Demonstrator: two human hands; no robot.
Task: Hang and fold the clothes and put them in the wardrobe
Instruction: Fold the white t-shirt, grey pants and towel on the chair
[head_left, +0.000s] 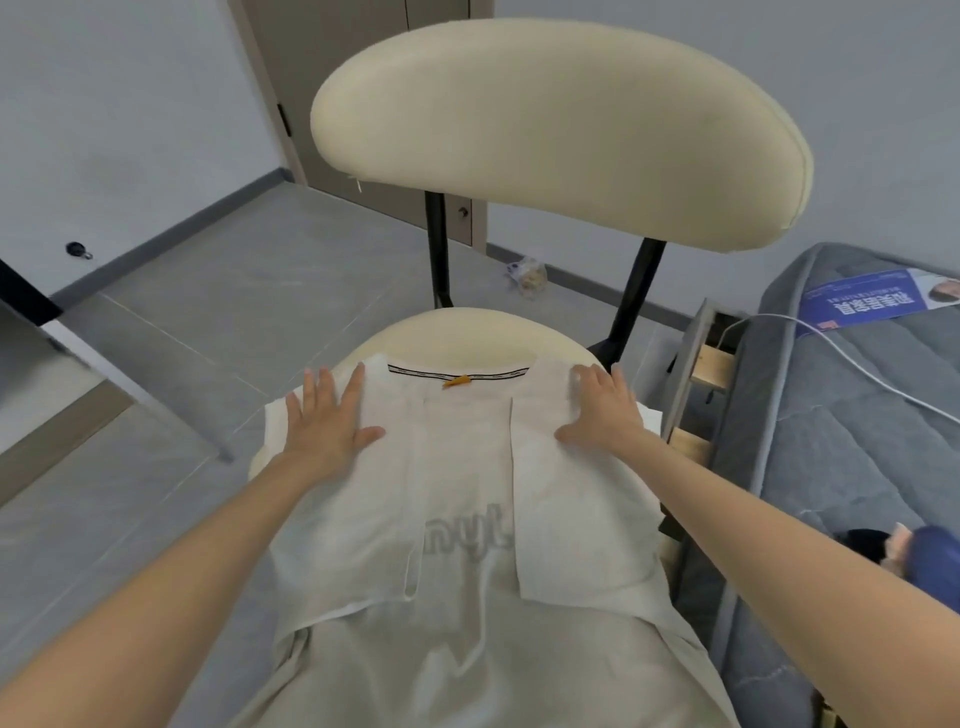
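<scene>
A white T-shirt (467, 467) lies spread on the cream seat of a chair (457, 338), its collar and a small orange tag (456, 382) at the far end near the backrest, its lower part running off the front of the seat toward the person. Both side parts are already turned inward over the middle, leaving a strip of the body and a grey printed word showing between them. The left hand (327, 421) rests flat on the left fold near the shoulder, and the right hand (605, 415) does the same on the right fold. Neither has a grip on the cloth: the fingers are straight and spread, the palms pressing down, which reads as smoothing or setting the creases. So the fold looks about half made. The lengthwise folds are in. The crosswise fold, bringing the hanging hem up toward the collar, is not yet done, and after that the shirt has to be carried to the wardrobe, which cannot be made out with certainty in this view. No hanger shows, and no other garment is plainly visible, so how much clothing is left cannot be judged. A grey mattress (857, 441) stands just right of the chair.
</scene>
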